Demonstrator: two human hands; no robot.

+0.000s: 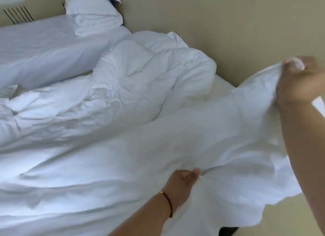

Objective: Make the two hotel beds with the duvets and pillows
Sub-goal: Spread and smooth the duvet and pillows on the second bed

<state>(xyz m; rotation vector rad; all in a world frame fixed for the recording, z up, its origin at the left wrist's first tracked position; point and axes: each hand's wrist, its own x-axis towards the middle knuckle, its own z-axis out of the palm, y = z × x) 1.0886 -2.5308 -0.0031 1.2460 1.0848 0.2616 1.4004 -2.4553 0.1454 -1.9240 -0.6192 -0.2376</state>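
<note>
The duvet [140, 147] I hold is plain white, with a faint bluish cast in its folds. The pillows [95, 12] piled at the far end are the same plain white, as is the bed sheet [35, 42]. The wall [219, 19] behind is a flat beige. On my left wrist sits a thin dark red cord bracelet [168, 203] with a small gold bead.

White bedding, unmade

A crumpled white duvet [140, 98] lies heaped across the bed [35, 47], one corner lifted; white pillows [95, 15] are piled against the wall.
</note>
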